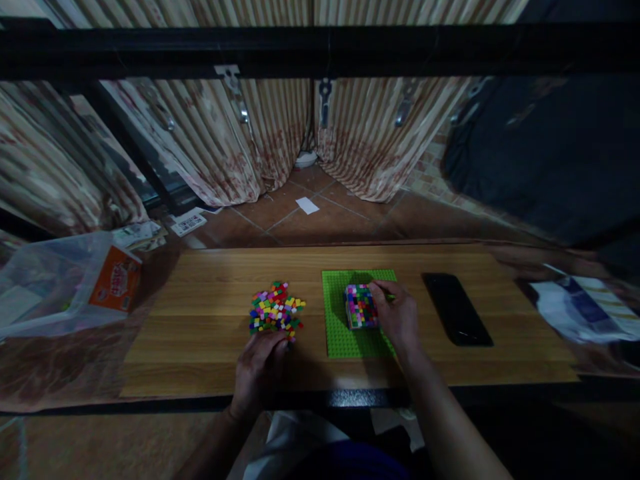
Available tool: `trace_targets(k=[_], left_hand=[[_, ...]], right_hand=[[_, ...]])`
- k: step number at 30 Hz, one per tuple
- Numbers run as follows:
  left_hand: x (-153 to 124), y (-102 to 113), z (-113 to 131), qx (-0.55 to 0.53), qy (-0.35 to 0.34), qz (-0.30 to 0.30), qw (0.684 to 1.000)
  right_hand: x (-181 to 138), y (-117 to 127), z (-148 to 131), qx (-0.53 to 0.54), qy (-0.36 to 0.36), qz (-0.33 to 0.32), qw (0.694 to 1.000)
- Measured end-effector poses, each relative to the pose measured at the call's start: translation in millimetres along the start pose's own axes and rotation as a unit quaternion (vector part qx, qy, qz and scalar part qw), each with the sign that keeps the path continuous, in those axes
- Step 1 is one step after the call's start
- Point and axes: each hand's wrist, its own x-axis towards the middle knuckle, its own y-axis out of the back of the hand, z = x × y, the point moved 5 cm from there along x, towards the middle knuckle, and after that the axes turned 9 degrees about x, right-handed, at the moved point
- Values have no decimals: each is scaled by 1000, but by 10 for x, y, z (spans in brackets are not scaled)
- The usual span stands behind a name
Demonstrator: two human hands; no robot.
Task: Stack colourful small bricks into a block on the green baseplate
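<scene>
Dim room, striped curtains behind a wooden desk (210,280). We see a green baseplate (337,333) right of the desk's centre, carrying a block of mixed-colour bricks (359,305). Right hand (397,317) lies against the block's right side, fingers curled on its top edge; a pinched brick we cannot tell. Left hand (260,367) rests near the front edge, fingertips touching the loose brick pile (276,308), fingers bent, nothing visibly held. Black phone (456,308) lies right of the baseplate, apart from it. Clear bag (55,280) with an orange card sits off the desk's left edge.
</scene>
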Motion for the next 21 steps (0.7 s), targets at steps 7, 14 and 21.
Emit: trace_targets(k=[7, 14, 21], left_hand=[[7, 15, 12, -1, -8, 0, 1000], [3, 16, 1, 1, 1, 2, 1000], [-22, 12, -47, -31, 81, -14, 996]], right_hand=[[-14, -31, -21, 0, 2, 4, 1000], [-14, 0, -19, -1, 27, 3, 1000], [-442, -31, -556, 15, 154, -3, 988]])
